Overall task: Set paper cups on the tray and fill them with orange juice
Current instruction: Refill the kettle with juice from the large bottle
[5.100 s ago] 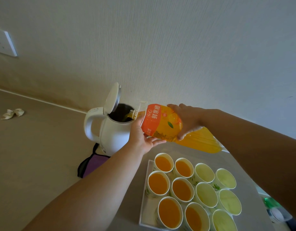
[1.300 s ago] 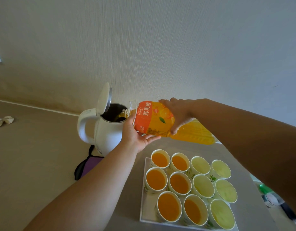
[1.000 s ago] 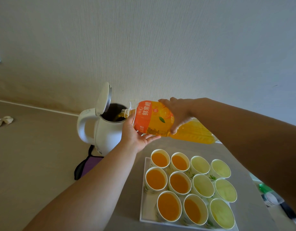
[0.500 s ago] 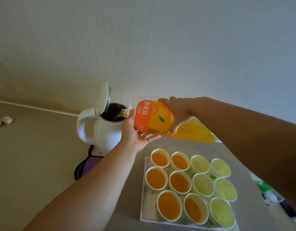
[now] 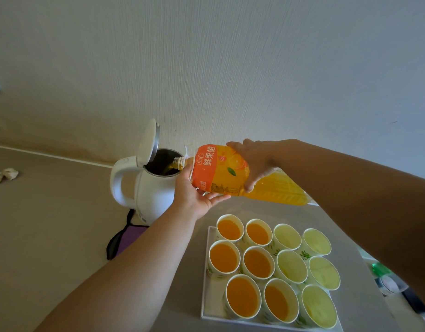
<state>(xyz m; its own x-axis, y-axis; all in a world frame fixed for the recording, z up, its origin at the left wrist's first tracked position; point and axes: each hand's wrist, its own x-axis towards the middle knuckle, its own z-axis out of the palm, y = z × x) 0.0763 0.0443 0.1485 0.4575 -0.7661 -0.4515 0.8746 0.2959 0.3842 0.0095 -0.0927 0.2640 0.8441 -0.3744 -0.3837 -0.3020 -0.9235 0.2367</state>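
Both hands hold the juice bottle (image 5: 230,172) tipped almost flat. The right hand (image 5: 254,161) wraps over its top at the label, fingers curled down the near side; the left hand (image 5: 194,195) cups it from beneath near the neck, palm up, fingers spread under the label. The bottle's open mouth sits just past the left hand, over the open kettle (image 5: 149,188), whose lid stands up. Below both hands, the tray (image 5: 206,295) carries eleven paper cups (image 5: 257,262): six on the left hold orange juice, five on the right look pale and empty. A purple bag (image 5: 127,238) lies beside the kettle.
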